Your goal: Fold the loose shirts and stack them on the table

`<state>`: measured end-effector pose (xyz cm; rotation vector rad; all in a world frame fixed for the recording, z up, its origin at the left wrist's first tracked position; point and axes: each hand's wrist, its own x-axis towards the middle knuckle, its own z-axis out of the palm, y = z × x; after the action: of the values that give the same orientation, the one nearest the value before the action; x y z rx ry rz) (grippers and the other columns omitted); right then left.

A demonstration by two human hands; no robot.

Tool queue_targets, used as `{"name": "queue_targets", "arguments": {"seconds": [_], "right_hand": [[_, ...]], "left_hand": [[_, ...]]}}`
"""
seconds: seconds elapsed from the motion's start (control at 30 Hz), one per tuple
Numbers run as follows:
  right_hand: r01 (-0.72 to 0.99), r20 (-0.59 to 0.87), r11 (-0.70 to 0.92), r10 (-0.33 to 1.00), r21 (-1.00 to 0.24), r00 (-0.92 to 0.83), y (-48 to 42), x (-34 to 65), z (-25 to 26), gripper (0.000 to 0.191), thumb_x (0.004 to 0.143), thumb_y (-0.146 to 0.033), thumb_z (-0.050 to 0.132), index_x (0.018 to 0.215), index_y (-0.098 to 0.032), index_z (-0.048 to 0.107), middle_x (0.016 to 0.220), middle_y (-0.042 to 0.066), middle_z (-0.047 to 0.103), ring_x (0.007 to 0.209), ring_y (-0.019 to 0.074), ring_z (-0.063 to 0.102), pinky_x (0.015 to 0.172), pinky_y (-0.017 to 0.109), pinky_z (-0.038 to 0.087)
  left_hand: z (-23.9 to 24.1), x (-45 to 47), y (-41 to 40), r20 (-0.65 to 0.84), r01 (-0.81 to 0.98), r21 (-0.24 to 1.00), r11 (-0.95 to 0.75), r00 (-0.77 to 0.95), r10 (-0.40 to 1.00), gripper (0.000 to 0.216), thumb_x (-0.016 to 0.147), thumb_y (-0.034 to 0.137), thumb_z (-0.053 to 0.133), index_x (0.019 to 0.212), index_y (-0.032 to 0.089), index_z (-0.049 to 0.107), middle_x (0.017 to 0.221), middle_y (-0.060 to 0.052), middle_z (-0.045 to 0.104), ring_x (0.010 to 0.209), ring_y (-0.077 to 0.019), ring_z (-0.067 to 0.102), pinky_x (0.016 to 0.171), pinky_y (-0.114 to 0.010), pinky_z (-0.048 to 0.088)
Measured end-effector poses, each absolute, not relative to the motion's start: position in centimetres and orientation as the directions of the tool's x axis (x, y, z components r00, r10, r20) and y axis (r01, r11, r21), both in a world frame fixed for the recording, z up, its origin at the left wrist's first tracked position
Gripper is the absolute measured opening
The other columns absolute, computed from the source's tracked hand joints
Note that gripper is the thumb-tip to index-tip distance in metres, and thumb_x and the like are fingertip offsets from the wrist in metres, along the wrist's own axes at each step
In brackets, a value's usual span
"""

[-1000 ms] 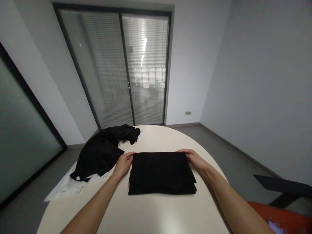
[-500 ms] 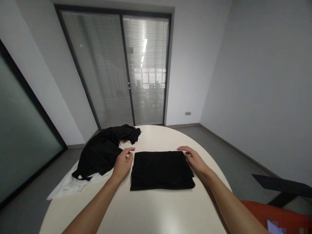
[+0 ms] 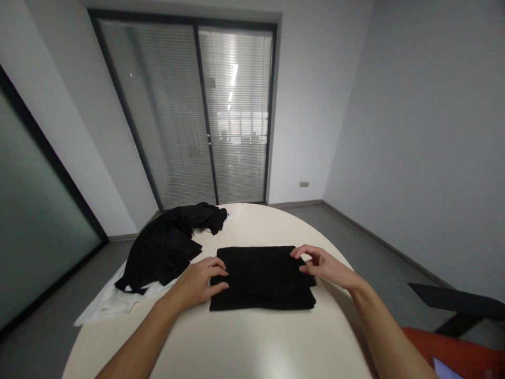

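Observation:
A folded black garment [image 3: 258, 276] lies flat on the white table in front of me, its layers slightly offset along the near edge. My left hand [image 3: 202, 280] is at its left side, with thumb and fingertips apart over the edge of the cloth. Over the right edge, my right hand [image 3: 319, 263] curves its fingers, thumb and forefinger apart, the tips on or just above the fabric. Neither hand grips the cloth. The exact kind of garment cannot be told from the fold.
A loose heap of black clothing [image 3: 161, 252] lies at the left of the round table [image 3: 252, 342], on top of white cloth [image 3: 106, 305] that hangs over the edge. An orange chair [image 3: 442, 342] with a black armrest [image 3: 453, 300] stands at the right.
Both hands have come from beside the folded garment onto its side edges. The left hand moved right and nearer to me; the right hand turned inward. The garment has hardly moved.

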<state>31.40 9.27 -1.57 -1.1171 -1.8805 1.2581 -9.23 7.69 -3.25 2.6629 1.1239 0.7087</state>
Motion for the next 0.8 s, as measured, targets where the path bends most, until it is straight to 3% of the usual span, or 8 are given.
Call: {"name": "queue_targets", "arguments": {"seconds": [0.2, 0.3, 0.47, 0.6, 0.7, 0.8], "right_hand": [[0.397, -0.228, 0.013, 0.801, -0.918, -0.553, 9.2, 32.0, -1.5, 0.045, 0.078, -0.048, 0.073, 0.115, -0.023, 0.067, 0.110, 0.005, 0.063, 0.055, 0.0061, 0.053, 0.054, 0.024, 0.049], [0.482, -0.177, 0.140, 0.814, -0.865, -0.553, 8.5, 31.3, -0.8, 0.044, 0.075, -0.052, 0.076, 0.108, -0.023, 0.072, 0.102, 0.004, 0.065, 0.066, 0.0121, 0.057, 0.064, 0.028, 0.050], [0.701, -0.015, 0.452, 0.835, -0.551, -0.550, 6.8, 29.0, -0.2, 0.043, 0.057, -0.054, 0.087, 0.087, -0.026, 0.073, 0.112, 0.006, 0.061, 0.108, 0.0285, 0.052, 0.098, 0.043, 0.041], [0.796, -0.002, 0.481, 0.856, -0.368, -0.518, 6.4, 27.6, -0.9, 0.061, 0.042, -0.042, 0.092, 0.094, -0.026, 0.066, 0.127, 0.008, 0.051, 0.131, 0.0390, 0.034, 0.109, 0.055, 0.027], [0.791, -0.044, 0.470, 0.849, -0.391, -0.526, 6.6, 27.6, -1.2, 0.054, 0.046, -0.027, 0.088, 0.095, -0.024, 0.066, 0.131, 0.009, 0.050, 0.130, 0.0364, 0.038, 0.108, 0.051, 0.031], [0.698, 0.029, 0.514, 0.815, -0.499, -0.579, 7.0, 28.3, -1.0, 0.036, 0.057, -0.016, 0.077, 0.092, -0.023, 0.069, 0.128, 0.009, 0.056, 0.124, 0.0302, 0.046, 0.106, 0.042, 0.037]], "left_hand": [[-2.4, -9.1, 7.4, 0.363, 0.643, 0.279, -0.713, 0.617, 0.698, 0.019, 0.094, 0.034, 0.058, 0.092, 0.024, 0.074, 0.104, -0.005, 0.069, 0.096, -0.0200, 0.063, 0.085, -0.031, 0.050], [-2.1, -8.9, 7.0, 0.361, 0.624, 0.255, -0.738, 0.647, 0.672, 0.023, 0.086, 0.036, 0.069, 0.104, 0.024, 0.072, 0.113, -0.007, 0.067, 0.104, -0.0234, 0.061, 0.090, -0.035, 0.049], [-2.0, -8.4, 6.5, 0.329, 0.580, 0.257, -0.773, 0.699, 0.635, 0.074, 0.068, 0.050, 0.084, 0.134, 0.030, 0.059, 0.133, -0.009, 0.059, 0.121, -0.0313, 0.054, 0.103, -0.046, 0.044], [-2.0, -8.1, 6.4, 0.304, 0.573, 0.247, -0.781, 0.719, 0.624, 0.061, 0.073, 0.045, 0.080, 0.131, 0.031, 0.063, 0.130, -0.008, 0.061, 0.119, -0.0307, 0.054, 0.102, -0.046, 0.045], [-2.1, -8.0, 6.5, 0.304, 0.574, 0.249, -0.780, 0.718, 0.626, 0.047, 0.078, 0.033, 0.074, 0.125, 0.029, 0.067, 0.123, -0.008, 0.063, 0.115, -0.0282, 0.057, 0.098, -0.042, 0.048], [-2.2, -7.8, 6.4, 0.300, 0.580, 0.241, -0.778, 0.718, 0.628, 0.054, 0.074, 0.022, 0.070, 0.127, 0.030, 0.064, 0.124, -0.006, 0.063, 0.116, -0.0279, 0.056, 0.098, -0.042, 0.049]]}}
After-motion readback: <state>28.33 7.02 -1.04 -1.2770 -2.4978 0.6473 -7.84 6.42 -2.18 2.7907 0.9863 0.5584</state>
